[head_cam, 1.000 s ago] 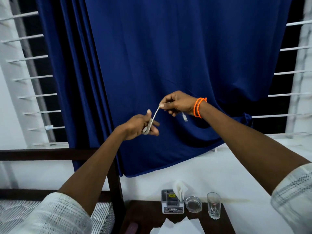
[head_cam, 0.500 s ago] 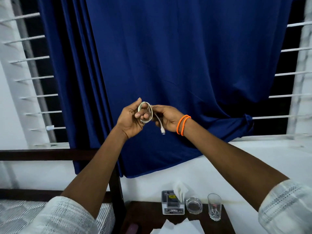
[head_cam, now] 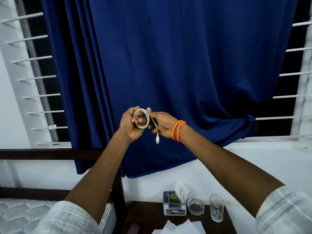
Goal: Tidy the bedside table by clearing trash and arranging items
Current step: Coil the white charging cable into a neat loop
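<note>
Head view, left hand closed around a coiled white cable raised before the blue curtain, right hand pinching its loose end, plug dangling, tissue box, ashtray and glass on the tabletop below.

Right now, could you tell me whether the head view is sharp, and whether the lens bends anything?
Head view: the white cable and both hands, left hand and right hand, are sharp; the window bars at the right edge look smeared; bars at both sides splay outward, wide-angle distortion; the glass shows only faint highlights.
</note>
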Action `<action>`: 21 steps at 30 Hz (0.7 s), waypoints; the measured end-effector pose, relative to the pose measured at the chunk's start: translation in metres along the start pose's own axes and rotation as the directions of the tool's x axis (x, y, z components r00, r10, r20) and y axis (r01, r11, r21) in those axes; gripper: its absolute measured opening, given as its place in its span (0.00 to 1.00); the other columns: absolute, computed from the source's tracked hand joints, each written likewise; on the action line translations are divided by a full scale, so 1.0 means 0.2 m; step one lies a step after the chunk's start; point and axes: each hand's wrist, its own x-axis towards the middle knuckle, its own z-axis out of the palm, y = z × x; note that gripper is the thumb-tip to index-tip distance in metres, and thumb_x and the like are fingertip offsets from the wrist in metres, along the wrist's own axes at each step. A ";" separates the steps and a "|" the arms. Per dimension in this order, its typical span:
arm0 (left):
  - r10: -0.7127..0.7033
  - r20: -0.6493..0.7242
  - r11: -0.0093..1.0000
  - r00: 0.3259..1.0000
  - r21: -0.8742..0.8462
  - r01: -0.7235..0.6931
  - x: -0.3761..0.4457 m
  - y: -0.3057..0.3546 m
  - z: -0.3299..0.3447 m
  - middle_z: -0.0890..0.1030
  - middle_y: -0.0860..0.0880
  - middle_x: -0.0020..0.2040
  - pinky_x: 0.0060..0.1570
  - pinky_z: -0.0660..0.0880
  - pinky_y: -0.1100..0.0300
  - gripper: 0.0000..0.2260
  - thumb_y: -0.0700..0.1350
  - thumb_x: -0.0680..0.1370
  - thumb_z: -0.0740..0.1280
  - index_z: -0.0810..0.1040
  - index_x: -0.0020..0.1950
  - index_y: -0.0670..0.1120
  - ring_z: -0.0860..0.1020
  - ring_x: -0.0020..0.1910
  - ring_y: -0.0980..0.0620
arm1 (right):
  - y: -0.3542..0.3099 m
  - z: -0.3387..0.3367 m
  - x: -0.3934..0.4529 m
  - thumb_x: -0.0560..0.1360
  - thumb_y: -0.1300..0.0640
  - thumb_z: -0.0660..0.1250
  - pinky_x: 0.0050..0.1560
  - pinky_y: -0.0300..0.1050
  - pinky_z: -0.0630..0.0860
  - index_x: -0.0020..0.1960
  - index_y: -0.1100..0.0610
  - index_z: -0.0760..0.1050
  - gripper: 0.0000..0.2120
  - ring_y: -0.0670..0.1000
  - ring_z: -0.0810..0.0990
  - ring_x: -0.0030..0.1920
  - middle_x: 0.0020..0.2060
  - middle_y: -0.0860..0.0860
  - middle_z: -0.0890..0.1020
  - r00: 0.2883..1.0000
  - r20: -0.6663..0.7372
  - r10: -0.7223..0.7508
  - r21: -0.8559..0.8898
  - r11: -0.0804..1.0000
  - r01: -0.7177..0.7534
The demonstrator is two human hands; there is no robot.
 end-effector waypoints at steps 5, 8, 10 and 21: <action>0.000 -0.032 1.000 0.999 0.029 0.001 0.01 0.01 -0.01 0.68 0.53 0.20 0.16 0.66 0.71 0.21 0.47 0.82 0.59 0.70 0.29 0.45 0.69 0.19 0.59 | 0.01 -0.01 -0.01 0.82 0.41 0.61 0.22 0.35 0.61 0.64 0.63 0.79 0.26 0.45 0.73 0.33 0.45 0.54 0.78 0.994 -0.015 -0.106 -0.132 0.986 0.103; 0.020 -0.063 0.998 0.998 0.055 -0.016 0.02 0.00 -0.01 0.70 0.52 0.24 0.16 0.66 0.70 0.17 0.45 0.82 0.60 0.72 0.33 0.44 0.70 0.20 0.58 | 0.01 0.00 0.00 0.83 0.44 0.59 0.22 0.36 0.60 0.62 0.65 0.79 0.24 0.45 0.72 0.34 0.44 0.55 0.77 0.988 -0.053 -0.146 -0.251 0.959 0.128; 0.039 -0.092 0.996 0.995 0.080 -0.032 0.03 0.00 0.00 0.71 0.51 0.27 0.16 0.66 0.70 0.15 0.45 0.81 0.61 0.72 0.35 0.43 0.71 0.21 0.57 | 0.01 0.02 0.01 0.84 0.45 0.57 0.23 0.37 0.60 0.60 0.65 0.79 0.24 0.46 0.71 0.34 0.43 0.56 0.76 0.985 -0.069 -0.160 -0.313 0.941 0.131; 0.160 -0.302 0.951 0.940 0.304 -0.064 0.05 0.00 -0.03 0.78 0.47 0.32 0.25 0.78 0.64 0.10 0.46 0.79 0.71 0.79 0.43 0.40 0.77 0.26 0.54 | 0.06 0.06 0.04 0.86 0.48 0.52 0.25 0.40 0.59 0.51 0.59 0.73 0.18 0.47 0.67 0.31 0.33 0.52 0.71 0.975 -0.140 -0.173 -0.344 0.932 0.116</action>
